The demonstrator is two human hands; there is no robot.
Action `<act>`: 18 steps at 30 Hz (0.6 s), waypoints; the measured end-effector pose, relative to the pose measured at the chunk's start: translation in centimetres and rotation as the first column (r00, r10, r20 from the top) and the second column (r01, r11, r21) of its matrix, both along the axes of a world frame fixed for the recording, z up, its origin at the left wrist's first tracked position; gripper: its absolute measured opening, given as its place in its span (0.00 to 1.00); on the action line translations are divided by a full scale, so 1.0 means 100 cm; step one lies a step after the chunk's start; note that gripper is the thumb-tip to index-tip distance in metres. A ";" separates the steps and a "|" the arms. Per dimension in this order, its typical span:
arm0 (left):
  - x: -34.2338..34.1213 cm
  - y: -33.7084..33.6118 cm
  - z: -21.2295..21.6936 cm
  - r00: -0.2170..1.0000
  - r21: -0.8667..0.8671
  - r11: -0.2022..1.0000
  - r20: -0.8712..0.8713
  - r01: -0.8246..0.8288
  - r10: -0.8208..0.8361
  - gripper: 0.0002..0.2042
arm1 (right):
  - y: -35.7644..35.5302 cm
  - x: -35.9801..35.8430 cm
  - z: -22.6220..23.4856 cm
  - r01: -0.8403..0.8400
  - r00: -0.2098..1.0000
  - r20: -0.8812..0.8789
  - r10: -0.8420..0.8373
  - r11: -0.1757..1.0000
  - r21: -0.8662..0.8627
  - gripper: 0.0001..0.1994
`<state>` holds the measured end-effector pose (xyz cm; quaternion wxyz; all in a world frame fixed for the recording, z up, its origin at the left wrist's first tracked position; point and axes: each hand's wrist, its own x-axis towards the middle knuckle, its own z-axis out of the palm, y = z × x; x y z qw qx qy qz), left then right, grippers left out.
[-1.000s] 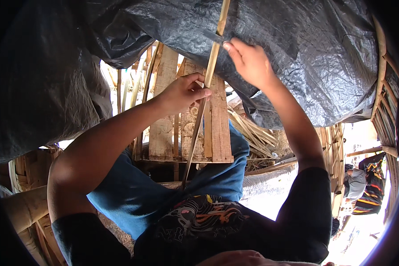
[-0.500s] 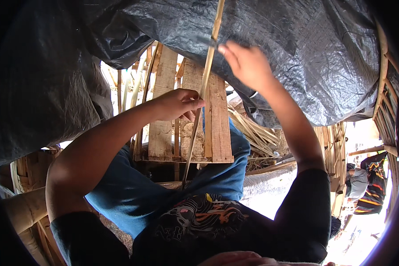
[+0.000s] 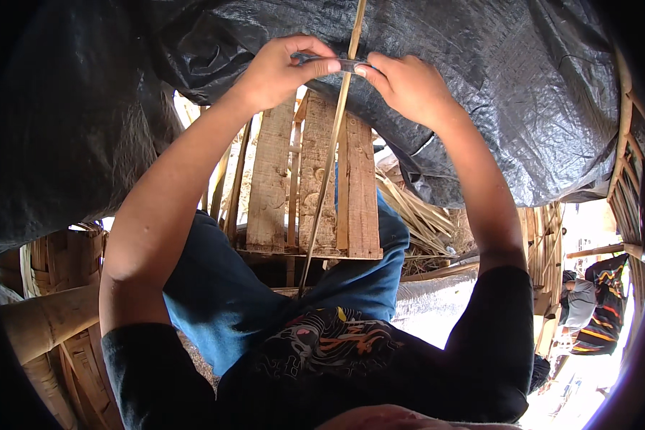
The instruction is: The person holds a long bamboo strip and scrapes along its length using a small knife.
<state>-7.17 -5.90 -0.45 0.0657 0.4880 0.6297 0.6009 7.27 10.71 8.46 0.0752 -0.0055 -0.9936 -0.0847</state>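
A long, narrow strip of split bamboo point(image 3: 327, 172) runs from the top of the view down to my lap, passing in front of a slatted wooden stand. Across its upper part lies a dark, thin-bladed knife point(image 3: 348, 67). My left hand point(image 3: 276, 74) pinches the knife's left end between thumb and fingers. On the other side of the strip, my right hand point(image 3: 407, 89) is closed on the right end, its fingers hiding the handle. Both hands are close together at the strip. The bamboo's lower end reaches down between my thighs.
The wooden stand point(image 3: 269, 193) rises between my knees. Black plastic sheeting point(image 3: 509, 93) hangs across the front and left. Split strips point(image 3: 423, 215) lie in a pile beyond my right knee. A thick bamboo pole point(image 3: 54, 322) is at lower left. Dark orange-striped clothing point(image 3: 603, 312) shows at far right.
My left hand has let go of the bamboo's middle and moved up to the knife's left end. My right hand stays near the same height, the knife now lying across the strip.
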 end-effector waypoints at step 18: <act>-0.004 0.004 0.016 0.928 -0.273 0.954 -0.308 0.124 -0.209 0.09 | -0.001 0.025 -0.039 -0.034 0.987 -0.150 0.051 0.993 0.113 0.19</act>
